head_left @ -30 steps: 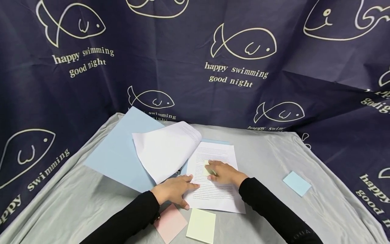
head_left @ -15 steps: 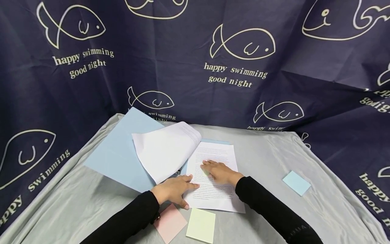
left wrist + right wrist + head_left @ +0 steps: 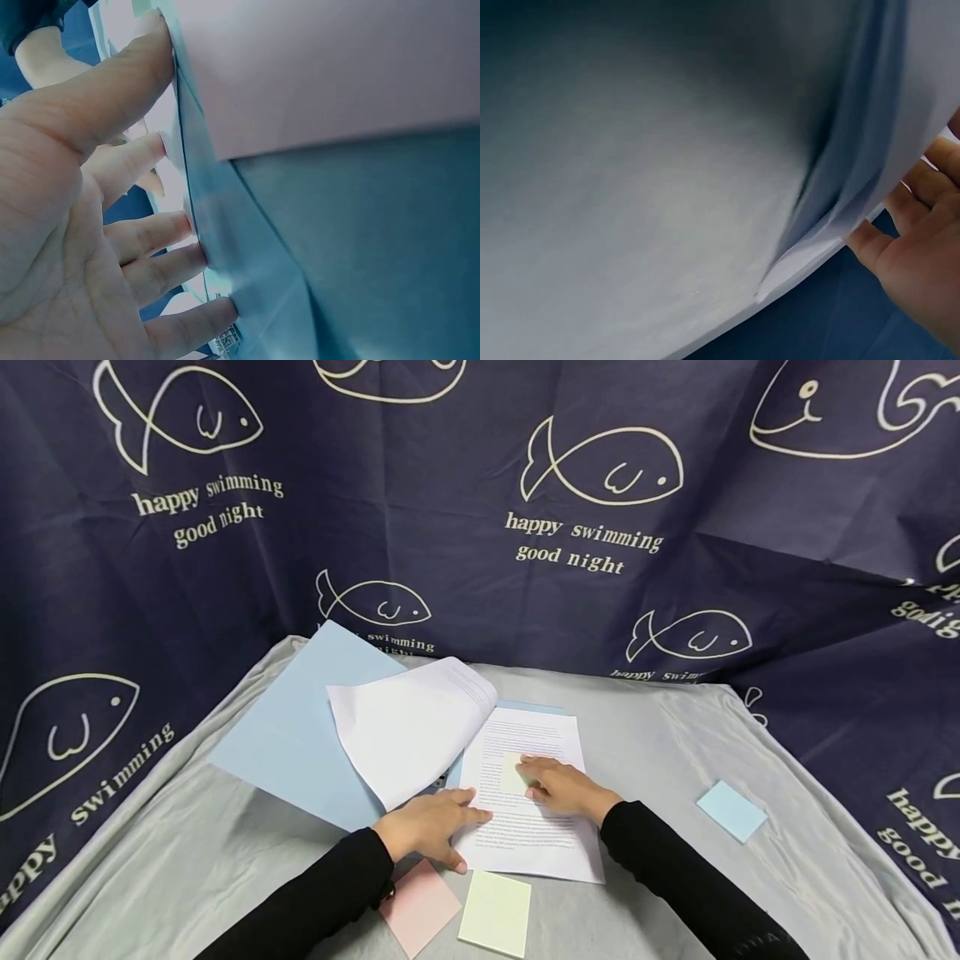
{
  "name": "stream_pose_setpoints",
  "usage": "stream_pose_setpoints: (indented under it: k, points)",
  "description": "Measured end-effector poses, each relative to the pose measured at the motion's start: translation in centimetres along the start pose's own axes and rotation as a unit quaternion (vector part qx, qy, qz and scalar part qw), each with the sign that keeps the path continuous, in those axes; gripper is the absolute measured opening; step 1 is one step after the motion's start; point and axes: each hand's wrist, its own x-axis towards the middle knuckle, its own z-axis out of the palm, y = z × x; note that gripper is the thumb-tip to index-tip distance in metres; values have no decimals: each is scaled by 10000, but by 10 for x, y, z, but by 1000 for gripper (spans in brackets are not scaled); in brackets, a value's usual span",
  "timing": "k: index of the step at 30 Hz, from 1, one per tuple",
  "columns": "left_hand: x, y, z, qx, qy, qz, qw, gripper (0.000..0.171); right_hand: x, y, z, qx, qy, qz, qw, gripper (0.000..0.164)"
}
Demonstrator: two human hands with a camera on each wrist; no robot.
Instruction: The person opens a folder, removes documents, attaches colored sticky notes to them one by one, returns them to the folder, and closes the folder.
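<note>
A printed sheet lies on an open light-blue folder. On its text is a pale yellow sticky note. My right hand touches the note's right side with extended fingers, covering part of it. With fingers spread, my left hand rests across the sheet's left edge; its thumb and fingers also show in the left wrist view. Beside that hand, a turned-back sheet curls over the folder's cover. In the right wrist view, my right hand is at the paper's edge.
At the front, a pink sticky pad and a pale yellow sticky pad sit just below the sheet. A light-blue sticky pad lies to the right on the grey cloth. A dark fish-print curtain hangs behind.
My right hand slid left over the sticky note, nearly covering it, then came back right, so more of the note shows now. My left hand has stayed in place.
</note>
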Motion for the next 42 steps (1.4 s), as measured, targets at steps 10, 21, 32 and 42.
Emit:
stream_pose_setpoints:
  k: [10,21,32,42]
  points:
    - [-2,1,-3,-135,47,41,9999,75,-24,18,-4,196,79,462,9987,45]
    - [-3,0,-4,-438,8,10,9990,73,-38,27,-6,230,164,502,9983,46]
    - [-1,1,-4,-478,-5,-36,9989,73,-47,30,-6,227,282,512,9980,47]
    - [1,-1,-1,-375,207,24,9991,72,-76,28,-16,-14,602,531,9968,52]
